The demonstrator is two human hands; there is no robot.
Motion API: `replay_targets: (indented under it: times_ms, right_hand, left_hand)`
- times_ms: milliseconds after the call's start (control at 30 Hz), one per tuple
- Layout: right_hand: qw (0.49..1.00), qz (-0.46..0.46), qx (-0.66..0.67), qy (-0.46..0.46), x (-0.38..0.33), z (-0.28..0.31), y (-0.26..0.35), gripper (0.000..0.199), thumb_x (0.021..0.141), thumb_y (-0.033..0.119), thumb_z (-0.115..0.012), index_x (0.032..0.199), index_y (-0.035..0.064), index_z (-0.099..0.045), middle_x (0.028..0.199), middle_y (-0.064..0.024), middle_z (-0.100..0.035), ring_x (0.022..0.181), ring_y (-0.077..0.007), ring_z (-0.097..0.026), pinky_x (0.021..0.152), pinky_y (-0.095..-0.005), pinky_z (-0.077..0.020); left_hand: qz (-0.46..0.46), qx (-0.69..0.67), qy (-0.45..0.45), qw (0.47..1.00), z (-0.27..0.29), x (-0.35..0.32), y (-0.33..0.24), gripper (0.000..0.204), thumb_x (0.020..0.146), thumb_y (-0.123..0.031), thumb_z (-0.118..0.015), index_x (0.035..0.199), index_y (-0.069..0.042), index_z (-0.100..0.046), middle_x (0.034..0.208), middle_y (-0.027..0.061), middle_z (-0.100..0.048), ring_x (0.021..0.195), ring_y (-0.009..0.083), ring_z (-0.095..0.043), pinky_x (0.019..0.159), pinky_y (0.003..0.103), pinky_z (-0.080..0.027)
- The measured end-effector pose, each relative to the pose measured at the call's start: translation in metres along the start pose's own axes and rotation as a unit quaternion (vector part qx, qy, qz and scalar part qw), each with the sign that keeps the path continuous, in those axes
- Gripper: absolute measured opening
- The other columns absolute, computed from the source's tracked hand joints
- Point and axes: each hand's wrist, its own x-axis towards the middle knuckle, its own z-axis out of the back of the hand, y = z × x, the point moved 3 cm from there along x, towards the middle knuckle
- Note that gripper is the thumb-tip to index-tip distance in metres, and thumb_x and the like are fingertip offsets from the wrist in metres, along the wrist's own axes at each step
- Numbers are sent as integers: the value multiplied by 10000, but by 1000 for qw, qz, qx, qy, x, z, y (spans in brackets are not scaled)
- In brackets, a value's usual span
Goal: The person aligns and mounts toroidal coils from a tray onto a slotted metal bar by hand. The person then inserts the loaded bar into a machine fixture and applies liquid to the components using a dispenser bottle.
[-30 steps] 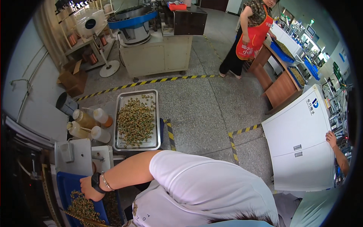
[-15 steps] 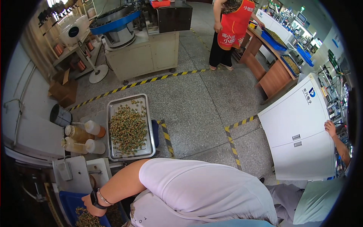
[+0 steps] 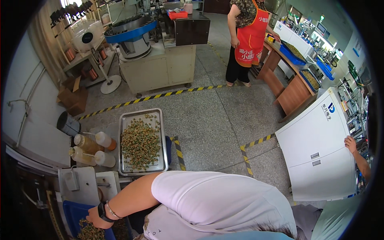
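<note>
My right arm, in a short white sleeve, reaches to the lower left with a dark watch and a bangle at the wrist. The right hand [image 3: 96,218] is over a blue bin [image 3: 70,212], its fingers bent down at a heap of small ring-shaped parts [image 3: 91,231]. The fingertips are mostly hidden, and what they pinch cannot be made out. My left hand is out of sight. Beyond the arm lies a metal tray [image 3: 161,138] with many small green and copper-coloured ring-shaped parts [image 3: 140,140] spread over it.
Plastic bottles [image 3: 105,159] stand left of the tray, behind a small white-topped device [image 3: 80,184]. A vibratory bowl feeder [image 3: 132,36] sits on a cabinet at the back. A person in a red apron [image 3: 252,38] stands near a wooden desk. Another person's hand [image 3: 351,144] touches a white cabinet [image 3: 320,148].
The view has shifted, so the tray, cabinets and the person in the apron appear slightly lower and further right. My right hand stays at the parts in the blue bin.
</note>
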Motion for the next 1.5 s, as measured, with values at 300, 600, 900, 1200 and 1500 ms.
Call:
replay_targets:
  times_ms: [300,600,900,1200,1500]
  right_hand:
    - [995,-42,32,87,10,-8,1,298,835,220,-499,1022,17,-612,1074,-130,-586,959,-288,-543,919,-445,-351]
    - [986,-69,83,125,19,-3,6,282,810,261,-563,997,63,-634,1058,-100,-598,990,-273,-540,990,-456,-312]
    - [991,-68,51,107,18,-12,4,334,851,301,-500,1046,55,-612,1159,-116,-546,1035,-282,-525,1001,-464,-304]
    - [991,-94,74,64,12,-4,9,314,832,279,-518,984,31,-636,1081,-131,-590,969,-278,-556,970,-460,-326]
    - [989,-85,86,-80,1,-11,4,194,788,198,-553,761,22,-630,743,-103,-622,653,-268,-530,755,-383,-356]
  left_hand:
    - [108,58,-44,991,6,-27,-7,270,843,-205,-566,1104,-135,-574,1064,175,-560,825,267,-561,653,354,-500]
    - [226,111,-54,966,5,-26,-6,274,843,-206,-568,1108,-138,-573,1055,174,-563,803,263,-561,636,350,-499]
    - [336,161,-65,926,7,-18,1,277,842,-208,-569,1111,-141,-572,1046,172,-567,782,259,-561,619,346,-498]
    - [433,206,-82,873,-1,-1,-9,281,841,-210,-571,1115,-144,-571,1037,171,-571,760,255,-560,602,342,-497]
    - [534,241,-101,805,-25,22,-23,285,841,-211,-572,1118,-147,-570,1027,170,-574,738,251,-560,585,338,-496]
